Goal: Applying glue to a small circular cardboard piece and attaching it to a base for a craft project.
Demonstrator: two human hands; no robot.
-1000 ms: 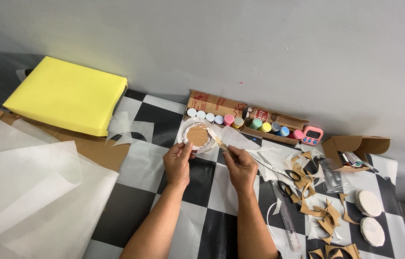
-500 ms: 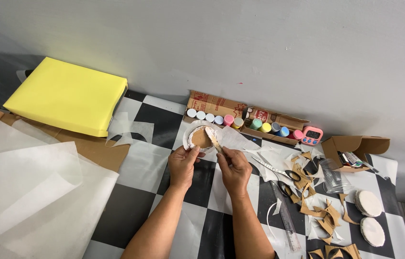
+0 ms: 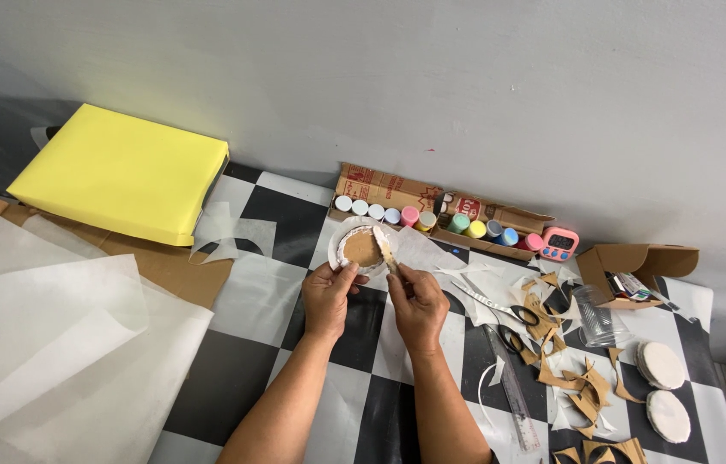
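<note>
Against a grey wall, at mid-frame on the checkered table (image 3: 251,296), we steady the cardboard disc (image 3: 363,249) with our left hand (image 3: 327,296) pinched on its rim while our right hand (image 3: 419,301) grips a flat stick (image 3: 384,247) (likely spreading white paste), judging even coverage to the edge comes next.

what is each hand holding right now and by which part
The left hand grips the round cardboard disc at its near edge. The right hand holds a flat wooden stick by its lower end, the tip lying over the disc.
</note>
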